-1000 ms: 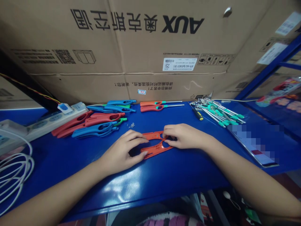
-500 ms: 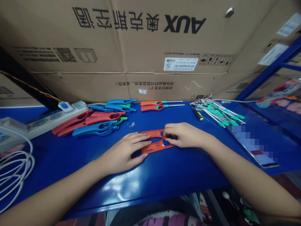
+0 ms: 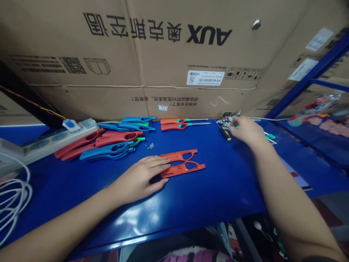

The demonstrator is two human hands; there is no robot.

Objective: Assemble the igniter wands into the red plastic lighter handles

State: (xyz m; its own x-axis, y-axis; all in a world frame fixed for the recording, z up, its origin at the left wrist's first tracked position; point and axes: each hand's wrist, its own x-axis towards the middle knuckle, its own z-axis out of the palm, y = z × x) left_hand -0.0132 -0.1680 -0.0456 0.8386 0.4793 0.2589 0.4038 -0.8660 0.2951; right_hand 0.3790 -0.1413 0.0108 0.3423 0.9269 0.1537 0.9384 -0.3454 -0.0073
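Observation:
Two orange-red plastic shell halves (image 3: 181,168) lie side by side on the blue table (image 3: 207,203), inner faces up. My left hand (image 3: 148,174) rests at their left ends, fingers spread and fingertips touching them. Over at the back right, my right hand (image 3: 244,131) is at the pile of metal rods with green parts (image 3: 269,137) and small white pieces. Its fingertips are bent over the pile, and whether they hold a piece is hidden. A yellow-and-black screwdriver (image 3: 225,134) lies just left of that hand.
Red casings (image 3: 120,138) and blue casings (image 3: 109,151) are piled at the left, by a power strip (image 3: 58,137) and coiled white cable (image 3: 13,189). Two orange-red lighters (image 3: 174,126) lie at the back. A phone (image 3: 296,174) lies right, partly behind my forearm. Tiny pins (image 3: 150,146) sit left of centre.
My right hand has left the right ends of the orange-red halves and moved back and right to the rod pile. My left hand stays on the halves. The view has shifted slightly.

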